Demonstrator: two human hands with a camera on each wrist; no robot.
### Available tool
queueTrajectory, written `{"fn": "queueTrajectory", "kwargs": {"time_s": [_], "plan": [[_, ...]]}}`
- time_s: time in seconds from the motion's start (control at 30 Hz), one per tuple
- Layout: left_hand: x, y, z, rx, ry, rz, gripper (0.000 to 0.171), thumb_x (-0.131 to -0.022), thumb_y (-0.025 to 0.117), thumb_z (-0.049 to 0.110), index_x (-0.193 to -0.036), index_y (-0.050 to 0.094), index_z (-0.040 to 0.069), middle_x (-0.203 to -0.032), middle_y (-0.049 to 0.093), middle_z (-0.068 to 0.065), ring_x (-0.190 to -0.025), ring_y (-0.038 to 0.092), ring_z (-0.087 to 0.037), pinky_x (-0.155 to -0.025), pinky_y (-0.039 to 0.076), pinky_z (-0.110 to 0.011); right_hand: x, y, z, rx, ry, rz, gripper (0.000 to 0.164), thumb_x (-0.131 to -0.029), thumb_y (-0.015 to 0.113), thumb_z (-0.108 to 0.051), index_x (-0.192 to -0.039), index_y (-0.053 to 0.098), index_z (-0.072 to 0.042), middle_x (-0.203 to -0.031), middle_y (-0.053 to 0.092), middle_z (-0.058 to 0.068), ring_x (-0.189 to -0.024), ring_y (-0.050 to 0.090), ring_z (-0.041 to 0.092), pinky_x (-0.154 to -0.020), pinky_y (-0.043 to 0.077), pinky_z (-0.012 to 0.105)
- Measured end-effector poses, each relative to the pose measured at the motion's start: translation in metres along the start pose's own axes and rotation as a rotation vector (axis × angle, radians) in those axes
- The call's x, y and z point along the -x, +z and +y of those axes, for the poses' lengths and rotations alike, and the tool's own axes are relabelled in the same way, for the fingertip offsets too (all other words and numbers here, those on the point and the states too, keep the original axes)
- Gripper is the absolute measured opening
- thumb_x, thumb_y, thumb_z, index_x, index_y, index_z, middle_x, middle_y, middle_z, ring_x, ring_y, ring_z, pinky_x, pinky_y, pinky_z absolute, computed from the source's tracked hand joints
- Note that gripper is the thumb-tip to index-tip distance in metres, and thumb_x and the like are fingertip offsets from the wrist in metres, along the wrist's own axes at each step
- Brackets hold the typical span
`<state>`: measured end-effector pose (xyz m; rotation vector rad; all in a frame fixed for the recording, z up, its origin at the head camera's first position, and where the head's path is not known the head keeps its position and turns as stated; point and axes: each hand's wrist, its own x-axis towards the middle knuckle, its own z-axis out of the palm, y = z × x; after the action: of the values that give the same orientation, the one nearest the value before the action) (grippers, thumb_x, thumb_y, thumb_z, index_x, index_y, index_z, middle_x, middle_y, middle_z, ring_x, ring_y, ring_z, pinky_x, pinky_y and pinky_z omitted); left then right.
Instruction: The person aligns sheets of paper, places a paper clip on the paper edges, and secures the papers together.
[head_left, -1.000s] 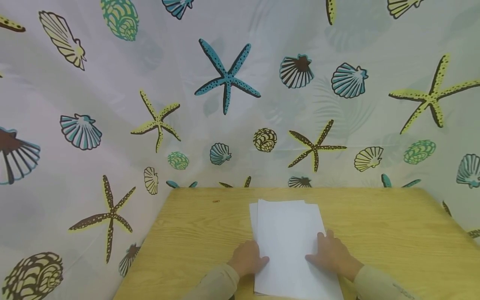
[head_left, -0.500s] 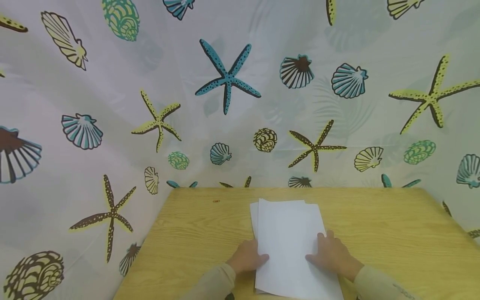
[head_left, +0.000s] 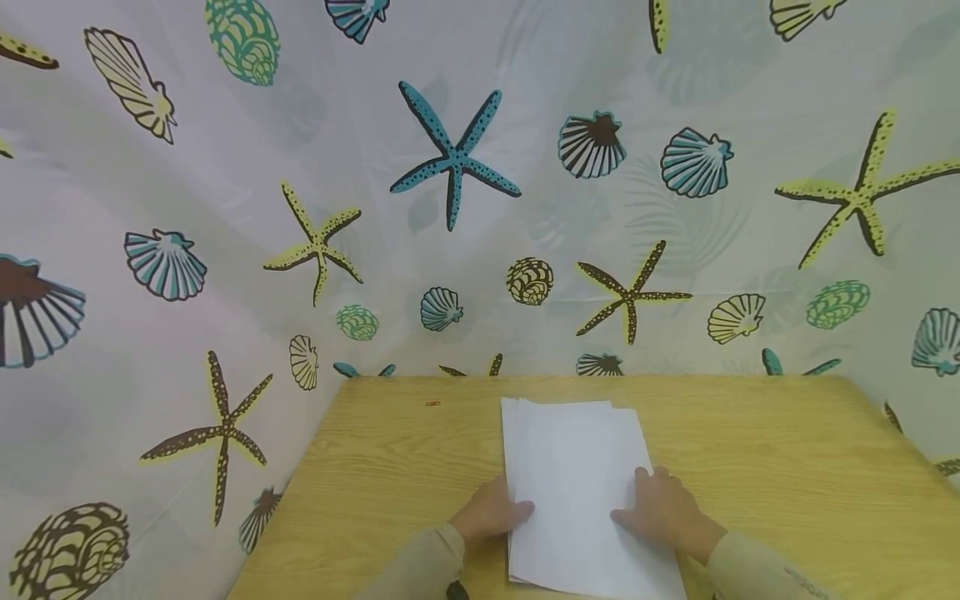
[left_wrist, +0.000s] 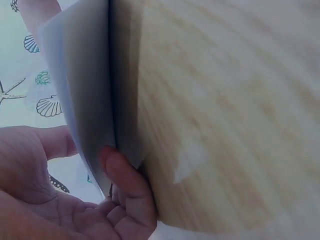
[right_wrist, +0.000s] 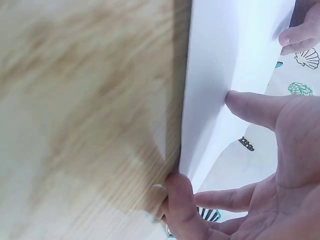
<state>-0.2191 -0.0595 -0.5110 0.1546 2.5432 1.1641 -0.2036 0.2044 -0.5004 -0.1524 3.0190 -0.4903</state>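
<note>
A loose stack of white paper sheets (head_left: 573, 467) lies on the table in the head view, its sheets slightly out of line at the far edge and along the left side. My left hand (head_left: 491, 510) grips the stack's left edge, thumb on the top sheet. In the left wrist view, curled fingers (left_wrist: 132, 192) sit at the sheets' edge, and the layers part a little there. On the opposite side my right hand (head_left: 666, 512) holds the right edge with its thumb laid over the top sheet. The right wrist view shows its fingers (right_wrist: 181, 200) bent at the paper's border.
Both hands work on a wood-grain table (head_left: 780, 467). A small orange-red mark (head_left: 432, 403) shows near its far left. Behind and beside the table hangs a white curtain (head_left: 480, 108) printed with shells and starfish.
My left hand has shifted slightly left. The lower sheets at the far left corner have slid away from me, now about level with the top sheet's corner. My right hand has stayed put.
</note>
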Motion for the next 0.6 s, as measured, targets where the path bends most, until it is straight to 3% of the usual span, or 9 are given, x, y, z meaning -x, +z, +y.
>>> {"fn": "queueTrajectory", "kwargs": {"time_s": [0.23,0.4,0.6], "plan": [[0.0002,-0.0019,-0.0011,0.001,0.06,0.009,0.052,-0.087,0.061,0.02,-0.121,0.047,-0.017,-0.108,0.058,-0.027,-0.095,0.058,-0.034,-0.088,0.048,-0.05,-0.0017,0.0023,0.0028,-0.007,0.003,0.006,0.064,-0.073,0.074,-0.042,-0.102,0.052,0.011,-0.086,0.049,0.019,-0.071,0.052,0.031,-0.059,0.049,0.046],[-0.0022,-0.0019,-0.0038,0.044,0.099,0.029,0.037,-0.087,0.06,0.01,-0.115,0.051,-0.012,-0.098,0.062,-0.019,-0.088,0.062,-0.03,-0.079,0.053,-0.044,-0.0005,0.002,0.0018,-0.019,-0.005,0.011,0.062,-0.073,0.074,-0.039,-0.102,0.052,0.011,-0.088,0.049,0.02,-0.072,0.052,0.032,-0.06,0.049,0.047],[-0.0066,0.003,-0.0059,0.122,0.087,0.029,0.045,-0.084,0.06,0.004,-0.124,0.046,-0.01,-0.107,0.06,-0.022,-0.096,0.061,-0.035,-0.081,0.053,-0.046,0.0003,0.0006,0.0018,-0.039,-0.01,0.009,0.056,-0.075,0.073,-0.035,-0.1,0.052,0.01,-0.086,0.048,0.018,-0.069,0.051,0.029,-0.058,0.048,0.045]]}}
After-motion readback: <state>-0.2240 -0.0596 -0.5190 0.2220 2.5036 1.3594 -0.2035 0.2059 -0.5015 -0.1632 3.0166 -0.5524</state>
